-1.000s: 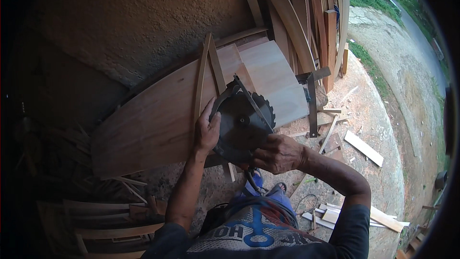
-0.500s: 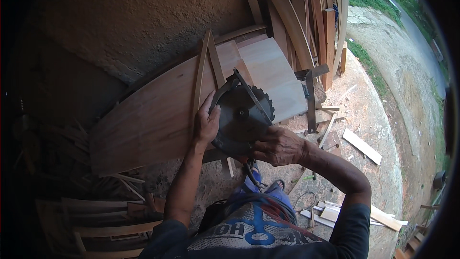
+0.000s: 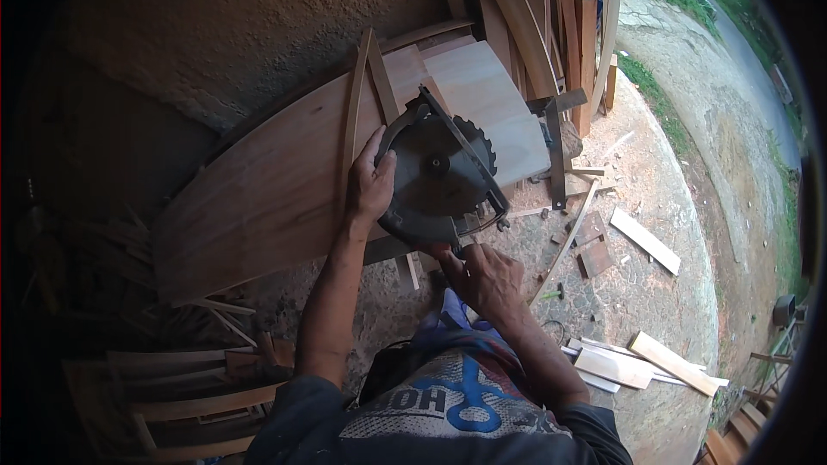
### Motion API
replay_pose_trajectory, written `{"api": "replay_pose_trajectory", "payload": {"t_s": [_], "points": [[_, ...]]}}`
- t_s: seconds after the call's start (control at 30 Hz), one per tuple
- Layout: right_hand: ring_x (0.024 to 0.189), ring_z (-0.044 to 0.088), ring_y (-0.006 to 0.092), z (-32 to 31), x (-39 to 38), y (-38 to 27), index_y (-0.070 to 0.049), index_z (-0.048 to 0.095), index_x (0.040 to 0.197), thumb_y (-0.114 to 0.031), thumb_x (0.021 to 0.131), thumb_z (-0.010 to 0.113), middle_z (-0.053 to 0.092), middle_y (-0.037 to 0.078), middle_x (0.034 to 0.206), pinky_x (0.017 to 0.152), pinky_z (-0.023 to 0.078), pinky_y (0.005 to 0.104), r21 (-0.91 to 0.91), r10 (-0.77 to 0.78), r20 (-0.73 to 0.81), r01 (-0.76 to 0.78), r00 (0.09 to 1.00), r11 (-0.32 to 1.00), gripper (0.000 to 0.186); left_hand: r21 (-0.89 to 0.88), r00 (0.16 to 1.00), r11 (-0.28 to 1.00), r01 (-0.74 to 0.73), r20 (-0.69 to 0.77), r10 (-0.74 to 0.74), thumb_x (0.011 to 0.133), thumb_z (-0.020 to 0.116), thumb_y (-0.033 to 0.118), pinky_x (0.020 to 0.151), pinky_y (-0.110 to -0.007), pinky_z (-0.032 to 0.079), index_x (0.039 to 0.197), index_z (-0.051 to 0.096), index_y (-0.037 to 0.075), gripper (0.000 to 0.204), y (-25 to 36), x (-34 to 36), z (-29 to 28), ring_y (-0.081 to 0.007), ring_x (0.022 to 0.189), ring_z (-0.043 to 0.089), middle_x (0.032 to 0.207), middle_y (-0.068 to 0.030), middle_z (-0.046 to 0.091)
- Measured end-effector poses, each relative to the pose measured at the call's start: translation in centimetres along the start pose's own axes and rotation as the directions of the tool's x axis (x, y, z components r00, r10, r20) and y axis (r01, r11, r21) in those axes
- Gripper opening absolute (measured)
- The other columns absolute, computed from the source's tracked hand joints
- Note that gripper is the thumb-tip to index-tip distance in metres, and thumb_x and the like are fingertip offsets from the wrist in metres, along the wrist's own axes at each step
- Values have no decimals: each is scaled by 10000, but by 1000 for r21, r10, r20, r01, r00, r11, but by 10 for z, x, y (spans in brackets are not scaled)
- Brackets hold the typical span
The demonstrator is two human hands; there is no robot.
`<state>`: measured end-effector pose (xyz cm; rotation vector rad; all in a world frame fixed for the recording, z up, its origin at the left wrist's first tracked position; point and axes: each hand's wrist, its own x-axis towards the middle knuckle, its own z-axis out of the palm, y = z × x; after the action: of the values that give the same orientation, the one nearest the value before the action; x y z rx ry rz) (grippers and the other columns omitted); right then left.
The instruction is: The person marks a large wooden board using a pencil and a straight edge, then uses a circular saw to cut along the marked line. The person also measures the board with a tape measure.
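Observation:
A circular saw [image 3: 426, 194] is turned so that its round toothed blade faces me, above the wooden panel. My left hand [image 3: 372, 182] grips its left edge, the thumb over the near side and the fingers behind. Below the blade my right hand [image 3: 491, 277] is closed round the red and black handle part, its fingers partly hidden. The saw's dark base plate slants along the blade's right side. Under the saw lies the large pale panel [image 3: 258, 198] with a curved outline, and two narrow wooden strips [image 3: 355, 103] meet in a point on it.
Long boards [image 3: 517, 13] lean upright at the back. A dark angled piece like a square [image 3: 556, 151] sits at the panel's right end. Offcuts [image 3: 646, 241] and sawdust cover the floor on the right. Wooden frames [image 3: 207, 402] stand at the lower left; a rough wall [image 3: 215, 26] rises behind.
My right hand has moved from the base plate's lower end down to the handle part. The saw appears slightly higher in view, still in my left hand.

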<state>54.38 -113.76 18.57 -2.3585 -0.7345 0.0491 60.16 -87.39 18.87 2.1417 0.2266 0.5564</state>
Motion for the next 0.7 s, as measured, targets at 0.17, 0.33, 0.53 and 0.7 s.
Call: {"api": "replay_pose_trajectory", "payload": {"t_s": [0.17,0.33,0.53,0.7], "points": [[575,621,197,33,-2,0,-34,601,1035,-483,1035,478,628,72,716,519,486,327,845,148,515,-470,845,-257,466,-28,1000,999,20,15,-20,1008,512,97,918,-250,452,1439,446,-97,477,-10,1,0,-105,982,573,1134,-82,640],[623,663,253,29,-8,11,-32,578,1051,-427,974,624,667,107,782,546,489,348,698,186,127,-221,974,681,405,-37,1000,999,27,-3,-27,992,523,142,1087,-368,424,1414,475,-92,485,9,-2,0,-358,1311,556,1375,-297,574],[604,663,303,16,-3,3,-42,580,851,-303,948,674,655,124,688,549,475,419,89,-38,-165,53,986,995,294,-33,999,998,51,-11,-52,988,527,154,1090,-377,422,1405,482,-101,491,-7,-2,1,-370,1309,555,1367,-304,576],[526,598,268,38,2,-4,-44,609,828,-315,982,580,585,111,571,491,440,392,900,275,166,-259,947,351,314,-11,999,999,-46,-24,46,1004,521,122,956,-292,447,1426,445,-116,491,-10,1,2,-190,1070,558,1188,-157,614]]}}
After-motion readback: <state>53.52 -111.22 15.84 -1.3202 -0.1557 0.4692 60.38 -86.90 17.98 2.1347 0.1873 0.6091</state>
